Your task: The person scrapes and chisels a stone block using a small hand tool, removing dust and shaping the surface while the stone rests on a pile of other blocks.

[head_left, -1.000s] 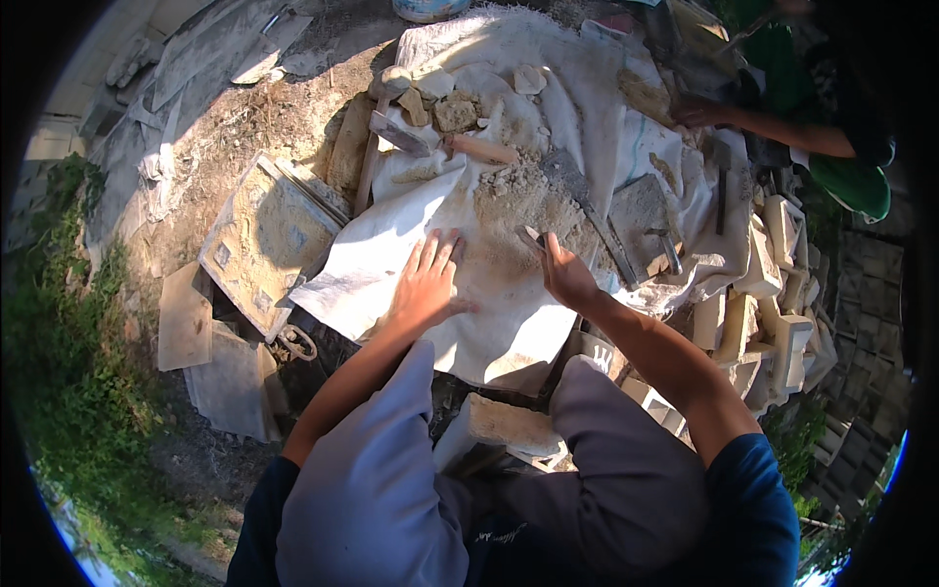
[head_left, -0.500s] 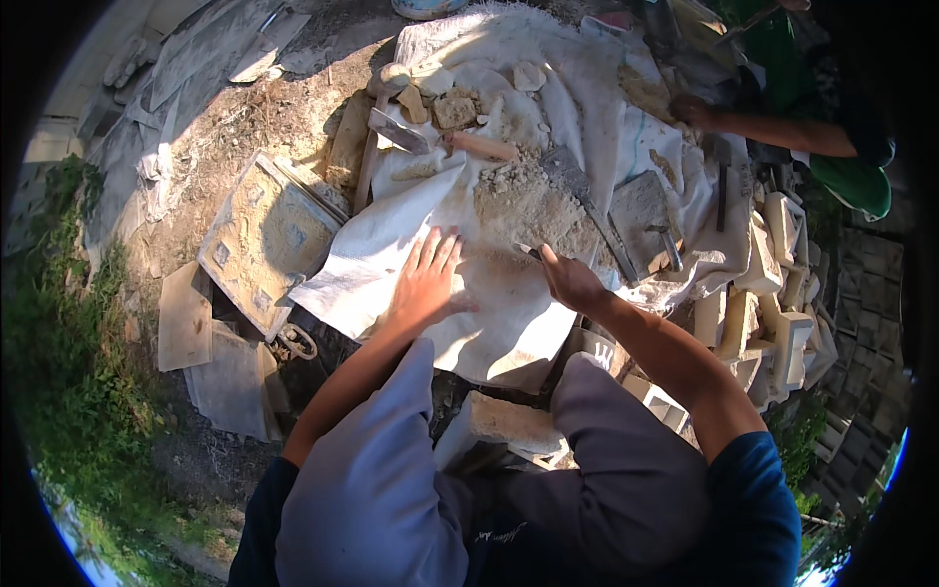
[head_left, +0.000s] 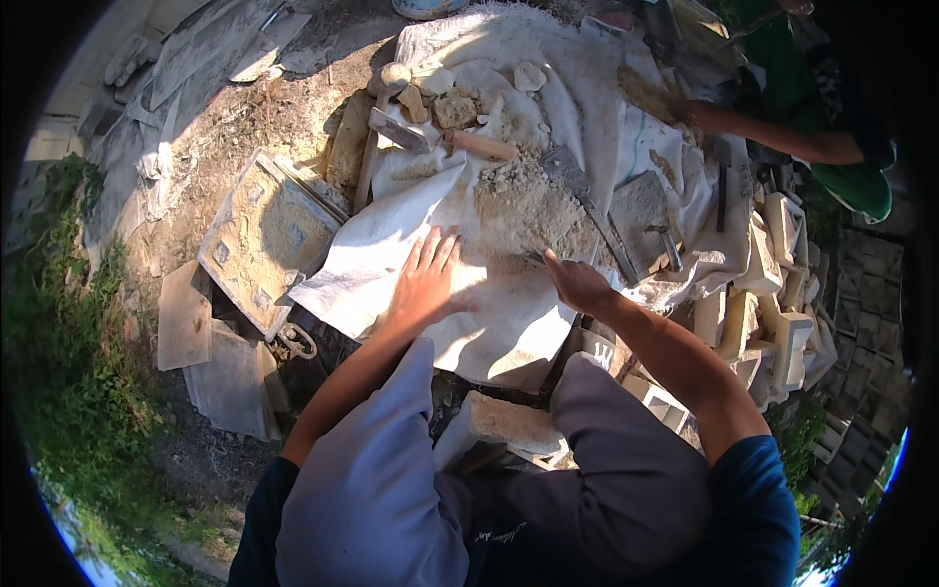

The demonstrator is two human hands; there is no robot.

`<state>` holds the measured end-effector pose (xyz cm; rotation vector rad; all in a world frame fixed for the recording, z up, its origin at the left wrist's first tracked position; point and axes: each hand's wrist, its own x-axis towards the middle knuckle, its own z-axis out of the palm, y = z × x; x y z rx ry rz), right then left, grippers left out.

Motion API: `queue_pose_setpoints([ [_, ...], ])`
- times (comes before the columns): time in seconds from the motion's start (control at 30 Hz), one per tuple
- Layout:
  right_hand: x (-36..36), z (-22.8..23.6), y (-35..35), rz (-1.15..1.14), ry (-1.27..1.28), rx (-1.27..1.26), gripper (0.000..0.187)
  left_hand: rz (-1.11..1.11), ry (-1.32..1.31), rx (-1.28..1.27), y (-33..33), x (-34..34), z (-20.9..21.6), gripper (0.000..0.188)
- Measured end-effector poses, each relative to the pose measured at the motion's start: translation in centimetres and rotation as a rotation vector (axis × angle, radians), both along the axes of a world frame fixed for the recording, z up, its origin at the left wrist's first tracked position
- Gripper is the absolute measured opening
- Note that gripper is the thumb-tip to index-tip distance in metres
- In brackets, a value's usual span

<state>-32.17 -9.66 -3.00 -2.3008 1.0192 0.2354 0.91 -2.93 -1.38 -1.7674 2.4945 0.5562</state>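
My left hand (head_left: 424, 282) lies flat on a white woven sack (head_left: 357, 266), fingers stretched out. My right hand (head_left: 581, 287) is closed on a small metal tool (head_left: 534, 258); the blade is small and its exact kind cannot be made out. The tool's tip is at the near edge of a mound of pale, sandy powder (head_left: 533, 207) heaped on the sack. Beyond the mound lie a trowel with a wooden handle (head_left: 481, 146) and its grey blade (head_left: 399, 131). To the right of the powder rests a long dark metal bar (head_left: 608, 240).
On the left stands a shallow tray (head_left: 227, 269) coated with yellowish powder. A mallet (head_left: 393, 77) lies near stone lumps (head_left: 455, 110). A flat metal plate with a handle (head_left: 641, 220) and stacked pale blocks (head_left: 763, 254) are at right. Another person's hand (head_left: 693, 115) works at far right.
My right hand has drawn the tool slightly nearer and to the right. My left hand stays put. The other person's arm at far right has shifted a little.
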Motion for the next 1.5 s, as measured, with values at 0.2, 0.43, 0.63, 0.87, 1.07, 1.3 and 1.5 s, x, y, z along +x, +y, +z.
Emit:
queue_pose_setpoints([
  [0.2, 0.3, -0.2, 0.5, -0.06, -0.211, -0.032, 0.041, 0.005, 0.013, 0.011, 0.0, -0.1, 0.1, 0.126],
  [0.43, -0.1, -1.0, 1.0, -0.082, -0.236, -0.042, 0.044, -0.013, -0.016, -0.007, 0.4, 0.2, -0.3, 0.126],
  [0.63, 0.1, -0.2, 1.1, -0.134, -0.091, 0.028, 0.041, -0.012, -0.025, -0.02, 0.2, 0.2, -0.4, 0.125],
  [0.87, -0.5, 0.1, 0.0, -0.374, -0.079, 0.231, 0.042, -0.006, -0.02, -0.015, 0.0, -0.1, -0.4, 0.132],
  [1.07, -2.3, 2.0, -1.5, -0.594, -0.332, -0.059, 0.041, 0.006, -0.021, 0.032, 0.2, 0.0, -1.3, 0.13],
  [1.3, -4.5, 1.2, -2.7, -0.783, -0.312, -0.232, 0.038, 0.03, -0.077, 0.081, 0.0, -0.4, -1.6, 0.138],
  [1.5, -3.7, -1.0, 0.1, -0.74, -0.282, -0.106, 0.036, 0.031, -0.059, 0.061, -0.3, -1.4, -1.0, 0.138],
])
